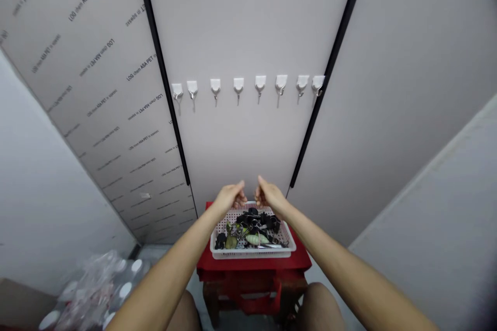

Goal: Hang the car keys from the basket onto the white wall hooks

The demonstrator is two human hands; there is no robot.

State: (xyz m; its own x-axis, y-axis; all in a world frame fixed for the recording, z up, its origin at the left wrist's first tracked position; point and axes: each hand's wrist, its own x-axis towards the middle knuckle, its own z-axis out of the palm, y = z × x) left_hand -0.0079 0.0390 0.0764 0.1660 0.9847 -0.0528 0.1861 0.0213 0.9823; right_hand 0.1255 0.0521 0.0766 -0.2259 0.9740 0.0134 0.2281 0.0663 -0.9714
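Above the white basket (250, 254), the left hand (229, 199) and right hand (271, 196) are held open, empty; black binder clips (258, 221) are piled inside, seemingly light and stiff, best taken by their wire handles.

My left arm (166, 274) and right arm (349, 269) stretch forward and angle inward, both wrists bent back. My left grip (229, 199) and right grip (271, 197) are raised and half open, fingers loosely curled, the two facing each other just apart, my bare knees (318, 310) below
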